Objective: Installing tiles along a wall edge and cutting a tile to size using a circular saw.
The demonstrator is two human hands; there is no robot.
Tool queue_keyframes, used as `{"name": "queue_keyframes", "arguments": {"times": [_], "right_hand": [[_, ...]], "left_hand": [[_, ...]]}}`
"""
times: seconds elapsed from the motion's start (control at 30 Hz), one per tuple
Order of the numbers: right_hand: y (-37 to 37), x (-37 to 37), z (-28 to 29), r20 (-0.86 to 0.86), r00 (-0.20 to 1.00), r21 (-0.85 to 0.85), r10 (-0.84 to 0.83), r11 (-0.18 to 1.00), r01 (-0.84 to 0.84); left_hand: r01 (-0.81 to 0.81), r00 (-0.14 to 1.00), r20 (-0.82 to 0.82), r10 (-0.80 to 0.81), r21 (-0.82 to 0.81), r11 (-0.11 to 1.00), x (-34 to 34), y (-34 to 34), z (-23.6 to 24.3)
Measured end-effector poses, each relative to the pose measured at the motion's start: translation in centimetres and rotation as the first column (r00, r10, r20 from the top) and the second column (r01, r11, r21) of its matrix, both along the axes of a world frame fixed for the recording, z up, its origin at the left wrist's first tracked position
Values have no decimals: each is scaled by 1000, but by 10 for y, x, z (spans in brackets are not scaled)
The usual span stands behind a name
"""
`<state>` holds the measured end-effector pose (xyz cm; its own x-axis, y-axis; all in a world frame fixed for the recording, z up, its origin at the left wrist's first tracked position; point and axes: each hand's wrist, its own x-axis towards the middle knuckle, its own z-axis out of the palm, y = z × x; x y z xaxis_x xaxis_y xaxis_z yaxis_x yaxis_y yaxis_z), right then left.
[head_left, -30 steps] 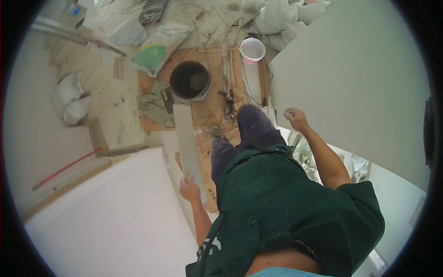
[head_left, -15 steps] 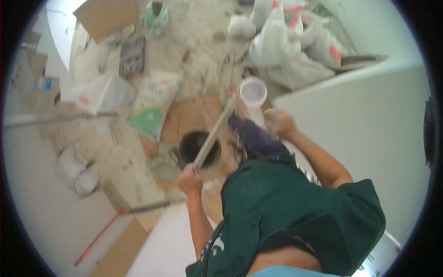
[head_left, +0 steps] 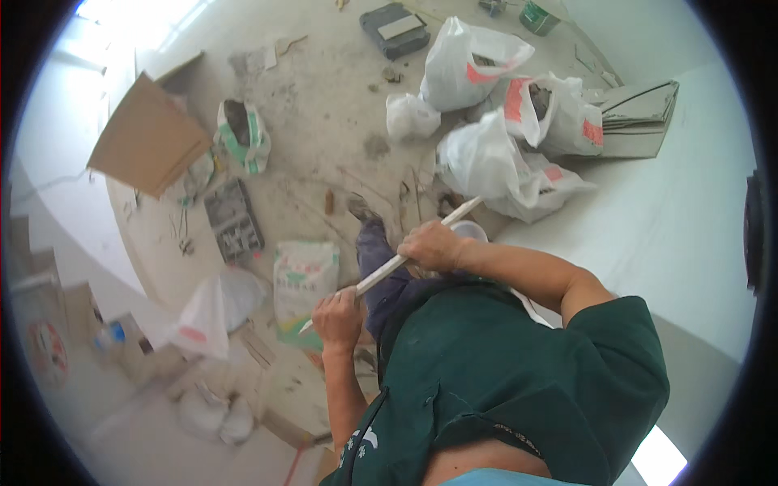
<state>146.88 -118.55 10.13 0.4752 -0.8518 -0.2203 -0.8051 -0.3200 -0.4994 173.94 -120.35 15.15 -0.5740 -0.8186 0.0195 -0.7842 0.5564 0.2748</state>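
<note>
Both my hands grip a long thin white strip (head_left: 381, 275) that runs diagonally from lower left to upper right in front of my body. My left hand (head_left: 339, 317) holds its lower end, fingers closed around it. My right hand (head_left: 433, 245) is closed on it higher up, near the middle. The strip's upper end (head_left: 470, 206) points toward a heap of white plastic bags (head_left: 494, 166). My green shirt (head_left: 502, 381) and dark trousers (head_left: 381, 267) fill the lower middle of the view.
A dusty concrete floor (head_left: 324, 138) holds a printed sack (head_left: 304, 283), a dark tool case (head_left: 233, 219), another case (head_left: 399, 28), a cardboard sheet (head_left: 146, 146) and a small green-and-white bag (head_left: 243, 134). A white wall (head_left: 689, 227) stands at my right.
The view has swung across the floor; the dark bucket and wooden boards have left the picture. My right hand has come onto the strip, which both hands now hold diagonally.
</note>
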Motion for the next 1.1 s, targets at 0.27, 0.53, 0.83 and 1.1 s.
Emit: {"name": "queue_keyframes", "arguments": {"times": [0.27,0.53,0.83,1.1], "right_hand": [[-238,-74,-6,122,954,-30,-274,960,280],[-410,-177,32,189,712,-116,-676,705,700],[-584,-350,7,39,253,-57,-967,251,966],[-661,-494,-16,-165,-282,-93,-945,-270,958]], "left_hand": [[291,953,72,-295,62,955,-73,-319,-6],[642,749,77,-658,163,749,-262,-598,53],[383,882,-276,-382,-50,922,-390,-847,16],[423,885,-279,-373,145,894,-524,-1056,-47]]}}
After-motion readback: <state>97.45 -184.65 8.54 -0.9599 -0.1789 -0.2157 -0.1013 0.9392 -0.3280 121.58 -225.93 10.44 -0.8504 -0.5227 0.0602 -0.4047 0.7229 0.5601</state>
